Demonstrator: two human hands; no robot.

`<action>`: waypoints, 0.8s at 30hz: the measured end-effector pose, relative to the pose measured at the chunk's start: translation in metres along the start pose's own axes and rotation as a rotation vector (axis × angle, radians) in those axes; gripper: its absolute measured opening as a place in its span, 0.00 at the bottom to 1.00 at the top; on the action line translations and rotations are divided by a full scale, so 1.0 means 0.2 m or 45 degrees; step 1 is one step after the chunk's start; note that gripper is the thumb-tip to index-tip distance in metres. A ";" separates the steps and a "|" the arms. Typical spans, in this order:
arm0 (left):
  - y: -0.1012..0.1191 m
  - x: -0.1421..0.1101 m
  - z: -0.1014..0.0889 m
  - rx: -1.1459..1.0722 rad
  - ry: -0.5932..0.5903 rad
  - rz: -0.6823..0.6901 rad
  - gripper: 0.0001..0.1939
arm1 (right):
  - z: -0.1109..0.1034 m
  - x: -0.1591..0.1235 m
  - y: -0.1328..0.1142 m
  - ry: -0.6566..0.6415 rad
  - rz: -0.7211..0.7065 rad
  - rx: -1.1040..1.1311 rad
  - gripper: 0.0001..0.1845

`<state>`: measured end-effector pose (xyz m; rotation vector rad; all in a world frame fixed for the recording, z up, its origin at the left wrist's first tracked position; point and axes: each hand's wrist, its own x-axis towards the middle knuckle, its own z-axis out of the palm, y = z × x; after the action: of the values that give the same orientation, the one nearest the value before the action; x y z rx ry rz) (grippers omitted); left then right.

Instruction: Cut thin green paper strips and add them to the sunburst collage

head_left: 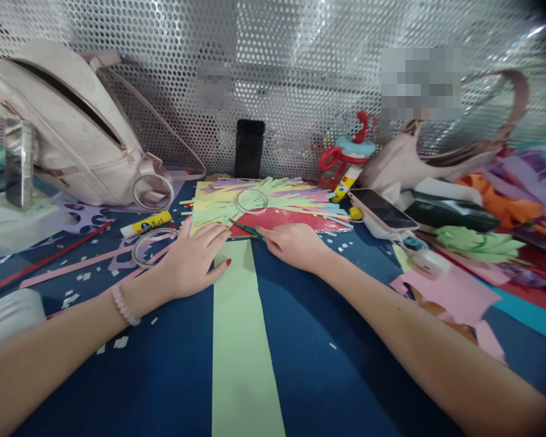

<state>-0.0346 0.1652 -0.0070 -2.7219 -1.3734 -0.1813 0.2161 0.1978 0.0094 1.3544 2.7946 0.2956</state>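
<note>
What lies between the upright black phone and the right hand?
Between the black phone and the right hand, the head view shows coloured paper strips with a pale ring on them, then part of a red sheet.

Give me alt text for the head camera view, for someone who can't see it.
The right hand holds green scissors and the left hand rests at the far end of a long pale green strip on a blue table. Beyond lie colorful paper strips; a black phone stands upright between a backpack and a handbag.
</note>
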 end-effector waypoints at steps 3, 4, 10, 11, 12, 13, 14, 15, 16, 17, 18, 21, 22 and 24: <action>-0.01 0.03 0.00 -0.005 -0.047 0.006 0.33 | 0.00 0.00 0.00 0.003 -0.002 0.001 0.22; -0.01 0.04 0.00 -0.008 -0.065 0.007 0.33 | 0.00 0.00 -0.01 0.005 0.001 0.001 0.22; -0.01 0.06 0.00 -0.032 -0.151 0.010 0.35 | 0.00 0.00 -0.02 0.012 0.013 -0.001 0.23; -0.01 0.06 0.00 -0.037 -0.165 0.012 0.35 | 0.00 0.00 -0.02 0.010 0.014 -0.002 0.23; -0.01 0.06 0.00 -0.043 -0.177 0.014 0.35 | 0.00 0.00 -0.02 0.008 0.014 -0.002 0.23; -0.01 0.06 0.00 -0.048 -0.186 0.015 0.35 | 0.00 0.00 -0.01 0.007 0.015 -0.003 0.23; -0.01 0.06 0.00 -0.053 -0.191 0.015 0.35 | 0.00 0.00 -0.01 0.006 0.015 -0.003 0.23; -0.01 0.06 0.01 -0.058 -0.194 0.016 0.36 | 0.00 0.00 -0.01 0.005 0.016 -0.004 0.23; -0.01 0.06 0.01 -0.063 -0.196 0.017 0.36 | 0.00 0.00 -0.01 0.004 0.016 -0.005 0.23; -0.01 0.06 0.01 -0.068 -0.196 0.017 0.36 | 0.00 0.00 -0.01 0.003 0.017 -0.007 0.23; -0.01 0.06 0.01 -0.073 -0.195 0.019 0.36 | 0.00 0.00 0.00 0.001 0.018 -0.009 0.23; -0.02 0.06 0.01 -0.091 -0.194 0.021 0.36 | 0.00 -0.01 0.00 -0.011 0.015 -0.018 0.23; -0.02 0.06 0.01 -0.098 -0.195 0.021 0.36 | 0.00 -0.01 0.00 -0.017 0.013 -0.021 0.23; -0.02 0.06 0.01 -0.113 -0.197 0.019 0.36 | 0.00 0.00 0.00 -0.025 0.009 -0.029 0.23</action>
<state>-0.0311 0.1772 -0.0077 -2.8722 -1.4148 -0.0311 0.2159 0.1965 0.0096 1.3552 2.7624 0.3111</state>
